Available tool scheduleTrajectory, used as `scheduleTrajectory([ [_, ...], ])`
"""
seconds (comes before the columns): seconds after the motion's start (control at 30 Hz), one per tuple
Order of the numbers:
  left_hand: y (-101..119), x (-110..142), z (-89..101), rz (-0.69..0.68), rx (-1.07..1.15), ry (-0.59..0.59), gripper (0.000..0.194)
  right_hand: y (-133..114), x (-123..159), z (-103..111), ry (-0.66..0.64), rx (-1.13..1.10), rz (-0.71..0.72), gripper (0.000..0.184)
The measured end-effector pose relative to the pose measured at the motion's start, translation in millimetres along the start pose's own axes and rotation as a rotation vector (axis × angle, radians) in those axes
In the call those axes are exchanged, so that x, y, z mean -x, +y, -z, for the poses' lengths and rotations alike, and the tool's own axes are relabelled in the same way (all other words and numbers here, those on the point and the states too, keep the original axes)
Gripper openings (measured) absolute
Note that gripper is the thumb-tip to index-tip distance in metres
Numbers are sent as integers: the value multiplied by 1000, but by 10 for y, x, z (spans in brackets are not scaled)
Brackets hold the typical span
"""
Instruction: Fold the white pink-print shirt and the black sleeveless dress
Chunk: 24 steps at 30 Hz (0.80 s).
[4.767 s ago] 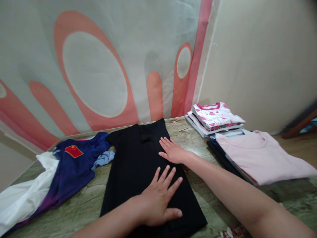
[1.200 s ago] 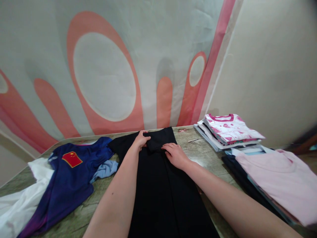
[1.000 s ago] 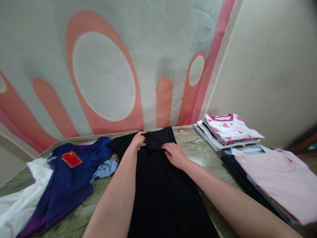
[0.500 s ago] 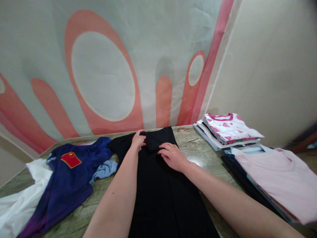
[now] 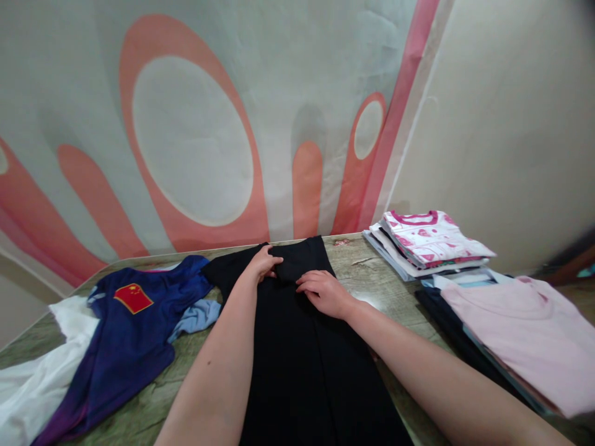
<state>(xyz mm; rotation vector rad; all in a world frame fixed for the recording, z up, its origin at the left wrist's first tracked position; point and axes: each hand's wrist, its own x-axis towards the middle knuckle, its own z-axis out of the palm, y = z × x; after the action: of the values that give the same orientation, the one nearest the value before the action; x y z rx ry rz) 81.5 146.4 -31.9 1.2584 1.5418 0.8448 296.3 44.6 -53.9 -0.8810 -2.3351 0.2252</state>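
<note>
A black short-sleeved shirt (image 5: 292, 365) lies lengthwise in front of me, its upper end near the table's far edge. My left hand (image 5: 264, 264) pinches the cloth near the neck, thumb pointing right. Just right of it, my right hand (image 5: 324, 293) rests on the upper part with fingers curled onto the fabric. Between the two hands lies a folded-over black flap (image 5: 292, 260), the sleeve end reaching toward the far edge. My fingertips partly hide the cloth they grip.
Left on the wooden table (image 5: 362, 272) lie a navy jersey (image 5: 139, 341) with a red flag patch, a light blue cloth (image 5: 198, 317) and a white garment (image 5: 41, 384). At right stand folded clothes topped by a pink-patterned shirt (image 5: 432, 238) and a pink shirt (image 5: 520, 328). A wall rises behind.
Both hands, earlier spread flat lower on the black shirt, have moved up to its neck and sleeve area and closed on the cloth. In the last second they shift only slightly.
</note>
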Motion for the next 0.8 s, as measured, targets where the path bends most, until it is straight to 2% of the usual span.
scheduleTrajectory([
  [0.1, -9, -19, -95, -28, -18, 80, 69, 12, 2, -2, -9, -10, 20, 33],
  [0.2, 3, 8, -128, -52, -30, 107, 62, 22, 9, -5, -10, -11, 20, 34],
  [0.27, 27, 49, -97, -75, -32, 48, 58, 23, 15, -5, -6, -11, 14, 33],
  [0.37, 68, 106, -7, -103, -47, -178, 56, 16, 21, -6, 3, -11, 12, 31],
  [0.43, 86, 129, 51, -91, -56, -277, 55, 17, 20, -11, 7, -16, 9, 30],
  [0.53, 108, 154, 113, -45, -50, -299, 58, 53, 13, -28, 56, -26, -51, 31],
  [0.67, 159, 198, 157, -38, -7, -376, 70, 154, 10, -57, 173, -22, -213, 36],
  [0.73, 182, 216, 163, -42, 18, -392, 70, 192, 13, -70, 173, 5, -253, 41],
  [0.8, 192, 227, 157, -34, 30, -380, 67, 200, 15, -75, 110, 40, -237, 44],
])
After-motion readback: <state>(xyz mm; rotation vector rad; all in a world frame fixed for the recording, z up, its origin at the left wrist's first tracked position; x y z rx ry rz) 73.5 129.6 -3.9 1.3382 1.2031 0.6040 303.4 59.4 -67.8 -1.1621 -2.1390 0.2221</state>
